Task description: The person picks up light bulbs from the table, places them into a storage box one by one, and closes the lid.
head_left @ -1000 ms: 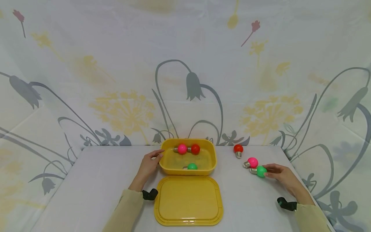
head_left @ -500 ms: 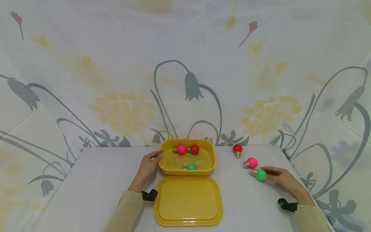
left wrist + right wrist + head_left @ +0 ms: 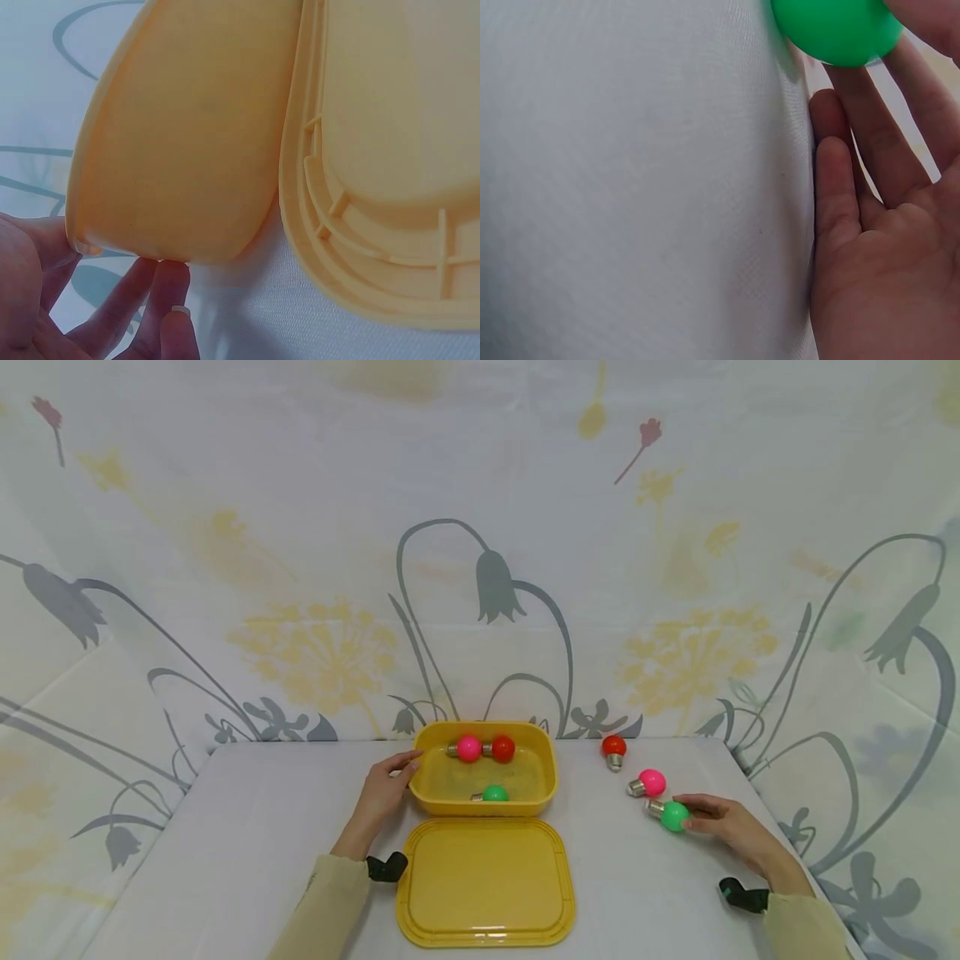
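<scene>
Flwr-print cloth [image 3: 450,568] behind wht tbl [image 3: 262,827]

A green bulb [image 3: 674,816] is being pinched at its round end by the right hand [image 3: 727,827], near the right edge of the worktop [image 3: 247,843]; its silver screw base is pointing to the left and slightly toward the far edge. The yellow box [image 3: 480,808] is standing upright by the middle of the far edge, and the left hand [image 3: 384,791] is touching its left end. Inside it, a pink bulb [image 3: 470,748] and a red bulb [image 3: 503,748] are lying along the far wall, a second green bulb [image 3: 496,793] by the near wall.
</scene>
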Tool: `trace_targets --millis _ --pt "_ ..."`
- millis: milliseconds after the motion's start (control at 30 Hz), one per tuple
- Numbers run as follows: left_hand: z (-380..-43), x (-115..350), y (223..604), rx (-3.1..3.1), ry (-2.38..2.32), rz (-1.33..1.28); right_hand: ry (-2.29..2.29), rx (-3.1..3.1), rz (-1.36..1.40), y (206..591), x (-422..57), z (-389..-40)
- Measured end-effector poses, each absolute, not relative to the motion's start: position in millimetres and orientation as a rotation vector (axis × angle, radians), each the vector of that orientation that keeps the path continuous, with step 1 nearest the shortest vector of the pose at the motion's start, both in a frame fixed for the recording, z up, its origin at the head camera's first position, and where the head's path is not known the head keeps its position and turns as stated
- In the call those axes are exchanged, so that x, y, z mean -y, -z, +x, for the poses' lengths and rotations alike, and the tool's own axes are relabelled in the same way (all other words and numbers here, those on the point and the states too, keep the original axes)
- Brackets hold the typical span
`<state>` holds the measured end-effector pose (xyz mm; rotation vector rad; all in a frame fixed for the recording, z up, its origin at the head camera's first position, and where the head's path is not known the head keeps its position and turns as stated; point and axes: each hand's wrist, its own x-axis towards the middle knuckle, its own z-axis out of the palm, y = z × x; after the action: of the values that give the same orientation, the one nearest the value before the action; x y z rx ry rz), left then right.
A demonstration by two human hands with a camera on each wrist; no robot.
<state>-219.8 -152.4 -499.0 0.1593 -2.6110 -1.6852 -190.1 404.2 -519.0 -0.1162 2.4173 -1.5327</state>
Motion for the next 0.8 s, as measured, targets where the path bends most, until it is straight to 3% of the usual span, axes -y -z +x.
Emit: trace_targets --millis 800 --pt "-218.3 152.7 499.6 2.603 1.713 0.165 1.509 -2.441 -0.068 505.5 -404.8 -190.6"
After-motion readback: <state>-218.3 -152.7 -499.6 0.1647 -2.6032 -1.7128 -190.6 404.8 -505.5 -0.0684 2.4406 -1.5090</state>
